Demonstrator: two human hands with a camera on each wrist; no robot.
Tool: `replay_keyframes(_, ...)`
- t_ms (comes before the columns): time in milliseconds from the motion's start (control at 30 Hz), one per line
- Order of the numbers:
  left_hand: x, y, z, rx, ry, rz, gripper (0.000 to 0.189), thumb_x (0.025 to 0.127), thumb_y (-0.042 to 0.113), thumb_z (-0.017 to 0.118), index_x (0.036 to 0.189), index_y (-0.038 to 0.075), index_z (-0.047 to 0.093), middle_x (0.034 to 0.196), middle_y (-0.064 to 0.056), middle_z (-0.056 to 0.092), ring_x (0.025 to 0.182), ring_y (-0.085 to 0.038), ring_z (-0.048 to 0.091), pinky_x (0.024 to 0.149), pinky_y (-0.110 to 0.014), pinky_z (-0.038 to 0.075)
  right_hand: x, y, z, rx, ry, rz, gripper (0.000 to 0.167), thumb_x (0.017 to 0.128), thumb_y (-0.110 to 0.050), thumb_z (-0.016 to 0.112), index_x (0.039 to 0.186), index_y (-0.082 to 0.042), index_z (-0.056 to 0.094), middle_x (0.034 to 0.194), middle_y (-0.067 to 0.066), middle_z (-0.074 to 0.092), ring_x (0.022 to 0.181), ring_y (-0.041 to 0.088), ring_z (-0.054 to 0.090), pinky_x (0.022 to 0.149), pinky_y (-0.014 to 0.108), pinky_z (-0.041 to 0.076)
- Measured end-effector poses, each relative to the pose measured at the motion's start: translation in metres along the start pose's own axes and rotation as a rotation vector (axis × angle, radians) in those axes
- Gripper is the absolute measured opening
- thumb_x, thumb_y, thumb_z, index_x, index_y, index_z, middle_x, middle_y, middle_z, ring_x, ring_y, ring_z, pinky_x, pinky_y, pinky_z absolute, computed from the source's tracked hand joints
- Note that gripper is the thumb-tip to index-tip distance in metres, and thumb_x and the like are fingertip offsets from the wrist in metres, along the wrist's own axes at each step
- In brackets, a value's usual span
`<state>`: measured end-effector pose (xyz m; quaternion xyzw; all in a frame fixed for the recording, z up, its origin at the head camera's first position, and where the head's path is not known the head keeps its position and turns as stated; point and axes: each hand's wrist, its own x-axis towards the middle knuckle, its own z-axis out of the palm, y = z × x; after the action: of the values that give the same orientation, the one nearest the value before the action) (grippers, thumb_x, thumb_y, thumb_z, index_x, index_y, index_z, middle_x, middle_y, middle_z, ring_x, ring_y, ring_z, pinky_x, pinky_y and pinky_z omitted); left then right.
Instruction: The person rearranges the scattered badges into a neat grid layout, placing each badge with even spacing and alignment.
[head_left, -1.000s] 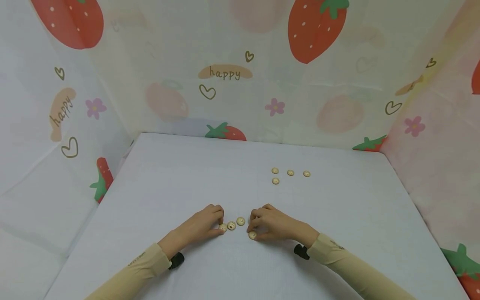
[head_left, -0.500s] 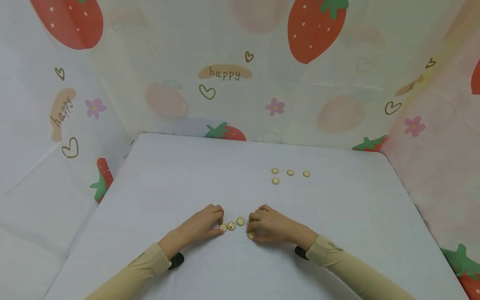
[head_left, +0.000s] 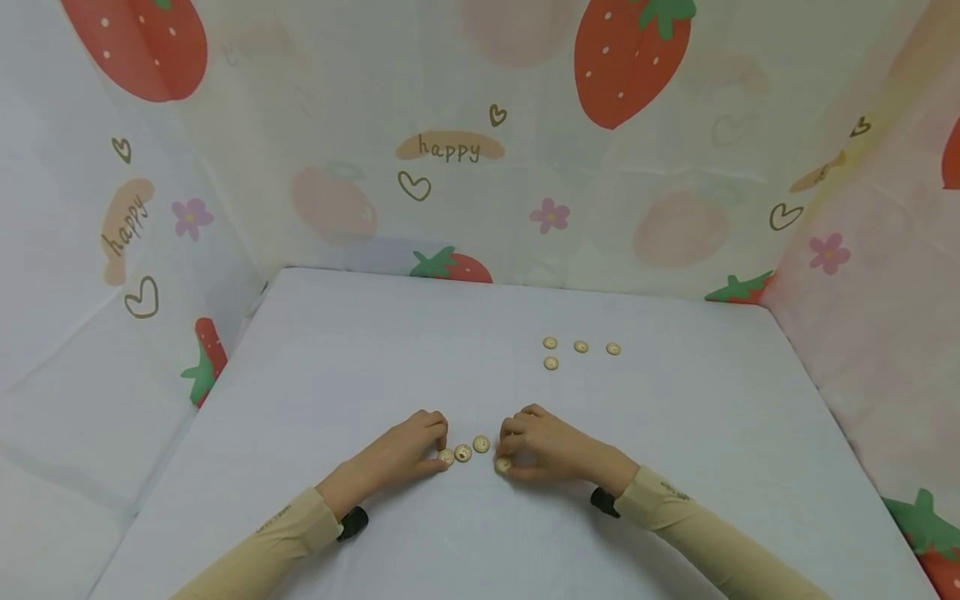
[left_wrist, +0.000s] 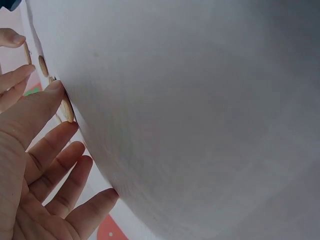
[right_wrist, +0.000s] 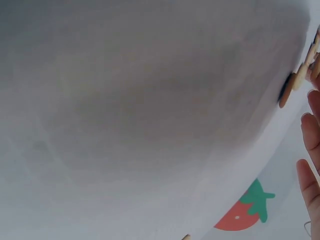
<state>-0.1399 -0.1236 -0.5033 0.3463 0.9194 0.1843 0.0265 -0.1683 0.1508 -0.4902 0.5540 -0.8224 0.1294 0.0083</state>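
My left hand (head_left: 401, 450) pinches a small round wooden disc (head_left: 446, 457) between thumb and index finger. In the left wrist view that disc (left_wrist: 67, 109) stands edge-on between the fingertips, the other fingers spread. Right beside it lie a second disc with a dark mark (head_left: 462, 453) and, a little farther and to the right, a third disc (head_left: 482, 444). Across from them my right hand (head_left: 551, 447) pinches another wooden disc (head_left: 503, 466). In the right wrist view only some of its fingers (right_wrist: 311, 135) show at the right edge, near several discs seen edge-on.
Toward the back right of the white table (head_left: 337, 333) sit more discs: a row of three, with a left disc (head_left: 551, 342), middle disc (head_left: 581, 347) and right disc (head_left: 613, 348), plus one disc (head_left: 551, 363) in front. Strawberry-printed cloth (head_left: 450, 208) walls the table's back and sides.
My right hand has shifted its disc slightly leftward and away from me. The left hand stays on its disc, and the other discs lie as before.
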Motion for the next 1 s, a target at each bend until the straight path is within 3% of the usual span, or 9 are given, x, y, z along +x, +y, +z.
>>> replay_keyframes(400,0.0,0.001,-0.001,-0.022,0.0,-0.001,0.02,0.082,0.029,0.071,0.087,0.014,0.058,0.101,0.007,0.052,0.091,-0.009,0.047,0.081,-0.026,0.046,-0.004,0.006,-0.006,0.006,-0.009,0.077,0.016,0.085,-0.033,0.064,0.097,-0.022,0.069,0.093,-0.009,0.058,0.089,0.005,0.053,0.09,0.032,0.041)
replay_keyframes(733,0.0,0.001,0.0,-0.024,0.008,0.004,0.02,0.082,0.029,0.071,0.086,0.014,0.058,0.1,0.006,0.053,0.092,-0.009,0.047,0.079,-0.027,0.046,-0.01,0.018,-0.01,-0.052,0.08,0.082,0.014,0.083,-0.031,0.067,0.091,-0.02,0.069,0.089,-0.008,0.059,0.083,0.004,0.055,0.081,0.03,0.043)
replay_keyframes(1000,0.001,-0.001,0.001,-0.012,0.025,0.016,0.022,0.08,0.028,0.072,0.085,0.013,0.057,0.099,0.005,0.053,0.092,-0.01,0.048,0.077,-0.027,0.046,-0.017,0.03,-0.013,-0.094,0.105,0.153,0.014,0.083,-0.03,0.067,0.092,-0.02,0.069,0.091,-0.009,0.06,0.084,0.005,0.055,0.08,0.029,0.043)
